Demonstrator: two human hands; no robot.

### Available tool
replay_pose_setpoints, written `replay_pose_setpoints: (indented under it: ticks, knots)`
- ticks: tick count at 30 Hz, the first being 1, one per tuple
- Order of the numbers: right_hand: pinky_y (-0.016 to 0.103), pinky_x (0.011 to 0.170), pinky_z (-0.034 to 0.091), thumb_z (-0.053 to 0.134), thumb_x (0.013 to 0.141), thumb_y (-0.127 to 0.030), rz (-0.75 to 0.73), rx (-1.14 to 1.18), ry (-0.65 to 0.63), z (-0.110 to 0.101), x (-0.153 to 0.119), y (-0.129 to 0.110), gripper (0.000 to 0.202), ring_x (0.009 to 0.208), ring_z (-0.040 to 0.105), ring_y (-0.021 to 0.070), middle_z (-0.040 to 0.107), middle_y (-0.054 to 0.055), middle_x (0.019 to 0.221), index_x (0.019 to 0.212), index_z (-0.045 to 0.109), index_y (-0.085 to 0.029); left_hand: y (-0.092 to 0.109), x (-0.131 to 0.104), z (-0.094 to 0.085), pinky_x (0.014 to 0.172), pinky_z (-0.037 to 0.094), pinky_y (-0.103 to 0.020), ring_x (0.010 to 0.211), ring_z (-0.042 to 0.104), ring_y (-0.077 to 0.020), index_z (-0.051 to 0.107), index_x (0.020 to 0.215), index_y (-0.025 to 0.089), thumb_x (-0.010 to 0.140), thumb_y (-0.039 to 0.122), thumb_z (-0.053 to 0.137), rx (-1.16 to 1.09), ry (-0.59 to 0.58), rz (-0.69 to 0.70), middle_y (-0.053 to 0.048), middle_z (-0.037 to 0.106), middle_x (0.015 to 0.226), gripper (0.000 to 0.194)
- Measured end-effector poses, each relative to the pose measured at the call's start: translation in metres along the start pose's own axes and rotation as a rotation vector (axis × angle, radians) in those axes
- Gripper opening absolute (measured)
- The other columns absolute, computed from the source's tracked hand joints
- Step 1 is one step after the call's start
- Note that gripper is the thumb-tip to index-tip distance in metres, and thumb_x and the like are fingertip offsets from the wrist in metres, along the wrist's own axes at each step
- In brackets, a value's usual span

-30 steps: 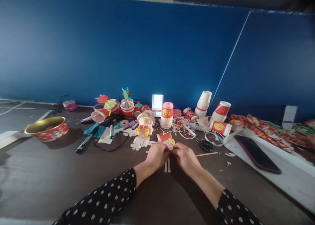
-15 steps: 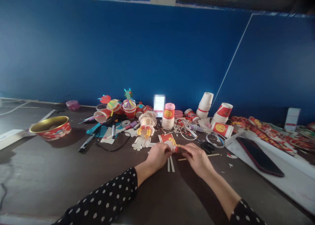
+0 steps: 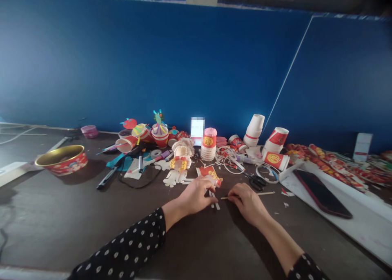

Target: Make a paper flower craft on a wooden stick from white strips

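My left hand point(image 3: 197, 194) has its fingertips closed at the white paper strips point(image 3: 216, 202) lying on the dark table. Just beyond it lies a red, white and yellow paper piece point(image 3: 211, 174), no longer between my hands. The fingers of my right hand point(image 3: 246, 202) are pinched over a thin wooden stick point(image 3: 266, 193), whose left end sticks out past the fingertips. Whether the left fingers grip a strip or only touch it is hard to see.
Black scissors point(image 3: 257, 182) lie behind my right hand. At the right, a white tray point(image 3: 361, 227) holds a phone point(image 3: 321, 193). Further back are a cup stack point(image 3: 210, 143), pens and craft scraps. A red tin point(image 3: 63, 160) stands left.
My left hand has let go of the paper piece and moved down to the strips, which have shifted slightly. My right hand has left the piece and come down onto the stick.
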State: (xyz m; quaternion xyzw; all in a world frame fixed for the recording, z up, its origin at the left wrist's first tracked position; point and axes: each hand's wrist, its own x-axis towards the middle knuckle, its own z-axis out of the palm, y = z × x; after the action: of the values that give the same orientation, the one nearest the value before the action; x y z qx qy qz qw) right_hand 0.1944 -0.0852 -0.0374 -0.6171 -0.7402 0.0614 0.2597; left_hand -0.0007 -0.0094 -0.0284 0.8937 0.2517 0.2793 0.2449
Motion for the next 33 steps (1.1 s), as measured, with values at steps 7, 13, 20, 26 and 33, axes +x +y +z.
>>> replay_pose_setpoints:
  ticks: [7,13,20,26,33]
  knots:
    - [0.031,0.072,0.039,0.048,0.082,-0.021,-0.023,0.005,0.02,0.003,-0.003,0.001,0.014,0.077,0.051,0.0174,0.058,0.002,0.077,0.072,0.057,-0.021,0.004,-0.003,0.002,0.069,0.042,-0.027,0.079,0.055,-0.0211,0.063,0.082,0.015,0.057,0.048,0.075,0.16,-0.206,0.01,-0.005,0.06,0.078,0.044]
    - [0.029,0.071,0.04,0.047,0.084,-0.021,-0.05,0.076,0.03,0.008,-0.004,-0.006,0.014,0.077,0.052,0.0168,0.058,0.002,0.077,0.073,0.056,-0.021,0.006,-0.003,0.0,0.07,0.041,-0.027,0.078,0.056,-0.0203,0.064,0.08,0.014,0.071,0.04,0.068,0.241,-0.252,0.044,-0.006,0.062,0.079,0.028]
    - [0.028,0.071,0.04,0.049,0.083,-0.019,-0.082,0.073,0.026,0.01,-0.005,-0.01,0.012,0.078,0.053,0.0165,0.058,0.002,0.077,0.075,0.057,-0.02,0.013,-0.005,-0.001,0.068,0.042,-0.029,0.079,0.055,-0.0236,0.061,0.082,0.013,0.064,0.054,0.068,0.294,-0.26,0.046,-0.008,0.061,0.081,0.046]
    - [0.029,0.071,0.04,0.049,0.084,-0.02,-0.086,0.069,0.027,0.01,-0.006,-0.009,0.012,0.077,0.052,0.0163,0.058,0.002,0.077,0.075,0.057,-0.02,0.015,-0.005,0.004,0.072,0.042,-0.03,0.079,0.056,-0.0228,0.06,0.082,0.013,0.075,0.045,0.061,0.356,-0.248,0.087,-0.008,0.061,0.081,0.033]
    - [0.029,0.072,0.039,0.05,0.084,-0.02,-0.122,0.085,0.019,0.011,-0.006,-0.012,0.012,0.075,0.052,0.0153,0.059,0.001,0.076,0.074,0.058,-0.021,0.013,-0.004,0.006,0.073,0.042,-0.029,0.076,0.058,-0.0208,0.063,0.08,0.015,0.077,0.034,0.056,0.372,-0.222,0.1,-0.006,0.064,0.076,0.021]
